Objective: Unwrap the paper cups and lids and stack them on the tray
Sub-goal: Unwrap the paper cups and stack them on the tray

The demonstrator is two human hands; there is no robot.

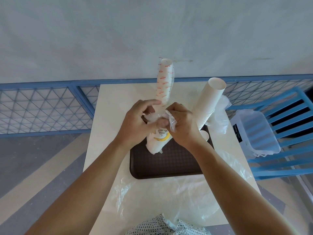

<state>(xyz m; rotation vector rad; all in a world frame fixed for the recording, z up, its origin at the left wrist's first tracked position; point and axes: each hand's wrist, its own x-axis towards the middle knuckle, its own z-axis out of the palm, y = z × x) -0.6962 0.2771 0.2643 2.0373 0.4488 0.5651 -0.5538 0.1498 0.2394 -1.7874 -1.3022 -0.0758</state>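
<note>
Left hand [135,122]: fingers curled, thumb and forefinger pinching the clear wrap [159,117] from its left side
Right hand [181,124]: fingers bunched round the same wrap, with a crumpled fold of it gripped in them
Printed cups [157,141]: the bundle I am opening; its lower end rests at the far left corner of the tray [169,167] and it runs up into my hands
Red-lettered sleeve [165,82]: rises behind my hands over the far edge of the table [105,133]; I cannot tell whether it is one piece with the printed bundle
Bare white stack [210,102]: out of its wrap, base at the tray's far right corner; I cannot tell whether it is upright or leaning
Risk, tear: if I pull hard, I judge the film could give all at once and spill cups over the tray's left edge
Risk, knock: my right wrist is just beside the tall white stack, so an outward jerk could topple it off the table's right edge
Risk, clutter: the loose film [169,197] at the table's near edge could catch on my forearms
</note>
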